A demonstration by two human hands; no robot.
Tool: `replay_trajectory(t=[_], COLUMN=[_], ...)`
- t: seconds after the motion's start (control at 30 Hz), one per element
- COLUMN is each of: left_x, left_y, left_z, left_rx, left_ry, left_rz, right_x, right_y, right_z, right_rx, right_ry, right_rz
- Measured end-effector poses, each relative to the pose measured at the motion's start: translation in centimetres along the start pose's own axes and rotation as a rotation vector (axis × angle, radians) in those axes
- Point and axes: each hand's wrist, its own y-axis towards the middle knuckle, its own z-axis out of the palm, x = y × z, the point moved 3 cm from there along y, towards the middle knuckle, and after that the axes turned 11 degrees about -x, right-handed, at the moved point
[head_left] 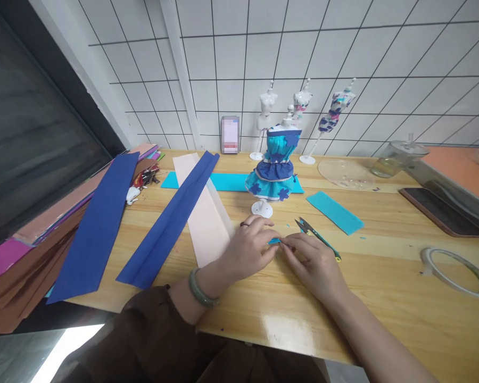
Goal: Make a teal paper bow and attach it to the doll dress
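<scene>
Fingertip to fingertip, my left hand (253, 244) and my right hand (313, 260) pinch a small piece of turquoise paper (274, 241) just above the table. Most of that piece is hidden by the fingers. Right behind my hands stands a small dress form (279, 159) in a blue and turquoise ruffled paper dress, upright on a round white base. Green-handled snips (319, 238) lie beyond my right hand, close to its knuckles. A pale pink paper strip (207, 223) runs partly beneath my left wrist.
Blue paper strips (170, 223) and stacked coloured paper (32, 239) lie at left. A turquoise strip (335, 211), a tape roll (459, 271), a dark phone (443, 211) and a glass cup (393, 159) are at right. Another phone (230, 135) and several dress forms (335, 109) stand against the wall.
</scene>
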Motion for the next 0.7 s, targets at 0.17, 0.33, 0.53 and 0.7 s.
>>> replay_trajectory(t=[0.17,0.33,0.53,0.7], left_x=[0.0,0.2,0.6,0.9], left_y=[0.0,0.0,-0.1,0.0], left_z=[0.2,0.5,0.5,0.2], left_rx=[0.024,0.073,0.031,-0.001], left_ry=[0.088,0.130,0.096,0.103], left_rz=[0.097,0.131,0.076,0.053], right_x=[0.4,0.4,-0.2,-0.7], right_y=[0.1,0.1,0.0,0.1], right_z=[0.2,0.4,0.5,0.0], right_rx=[0.049,0.076,0.064,0.008], right_ry=[0.001,-0.015,-0.028,0.047], right_rz=[-0.035,-0.001,0.099,0.211])
